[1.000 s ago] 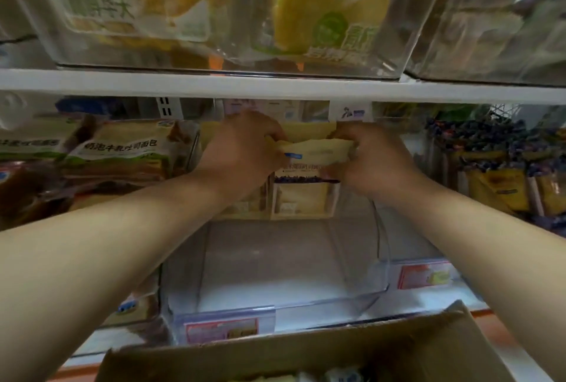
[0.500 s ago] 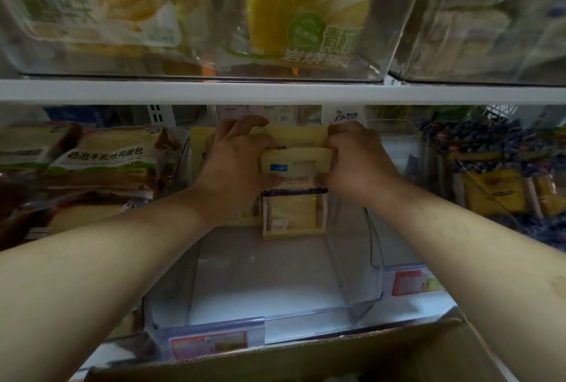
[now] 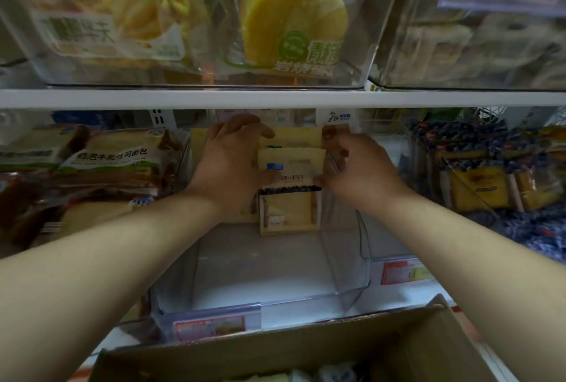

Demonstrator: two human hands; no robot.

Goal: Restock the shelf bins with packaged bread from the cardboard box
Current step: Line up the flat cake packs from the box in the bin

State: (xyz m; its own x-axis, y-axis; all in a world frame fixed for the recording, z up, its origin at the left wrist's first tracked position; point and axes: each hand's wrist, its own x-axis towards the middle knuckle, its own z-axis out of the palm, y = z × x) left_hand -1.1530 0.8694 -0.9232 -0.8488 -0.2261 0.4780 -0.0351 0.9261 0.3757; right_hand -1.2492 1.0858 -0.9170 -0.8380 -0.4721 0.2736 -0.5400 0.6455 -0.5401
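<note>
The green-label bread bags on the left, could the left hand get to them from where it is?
Probably yes. The left hand sits just right of the green-label bread bags, on the same shelf level. Only the clear bin's side wall stands between them, so it would have to lift over that.

Cardboard box (image 3: 275, 354) cut off at btm; contents blurred, unreadable.

One head-worn wide-angle view looks forward and slightly down, close into a white metal shelf (image 3: 275, 98). A clear plastic bin (image 3: 346, 259) sits centre, an open brown cardboard box (image 3: 245, 357) lies at the near edge, and both forearms reach far inward.
</note>
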